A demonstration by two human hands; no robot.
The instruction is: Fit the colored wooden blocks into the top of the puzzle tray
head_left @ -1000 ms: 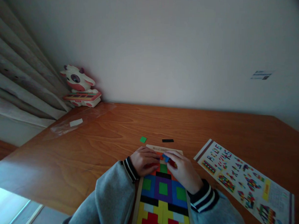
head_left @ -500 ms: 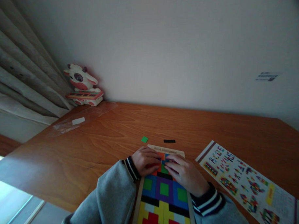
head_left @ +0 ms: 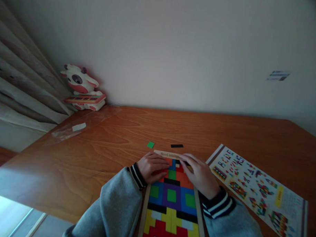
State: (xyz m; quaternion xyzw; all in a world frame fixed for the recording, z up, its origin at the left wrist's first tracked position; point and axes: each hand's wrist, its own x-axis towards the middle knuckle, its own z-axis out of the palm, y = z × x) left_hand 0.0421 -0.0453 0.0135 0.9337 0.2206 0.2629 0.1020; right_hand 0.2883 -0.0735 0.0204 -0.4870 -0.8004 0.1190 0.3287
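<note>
A wooden puzzle tray (head_left: pixel 169 154) filled with flat coloured pieces lies in front of me. Across its upper left part rests my left hand (head_left: pixel 152 167), fingers stretched out over orange pieces. My right hand (head_left: pixel 199 173) is over the upper right corner, fingertips near the top rim and close to a small red piece (head_left: pixel 180 168); the fingers are extended and I see nothing held in them. Lower down show a purple piece (head_left: pixel 171 205) around a green square and yellow pieces (head_left: pixel 171 219). Beyond the tray lie a loose green square (head_left: pixel 150 145) and a black strip (head_left: pixel 177 145).
A printed pattern sheet (head_left: pixel 259 194) lies to the right on the wooden table (head_left: pixel 115 141). At the back left stand a toy cow with a keyboard (head_left: pixel 82 88) and clear plastic wrapping (head_left: pixel 69 131). A curtain (head_left: pixel 19 75) hangs at the left.
My right hand's fingers have moved off the upper middle pieces towards the tray's top rim, uncovering green, blue and red pieces. My left hand stays nearly in place. The view has shifted slightly.
</note>
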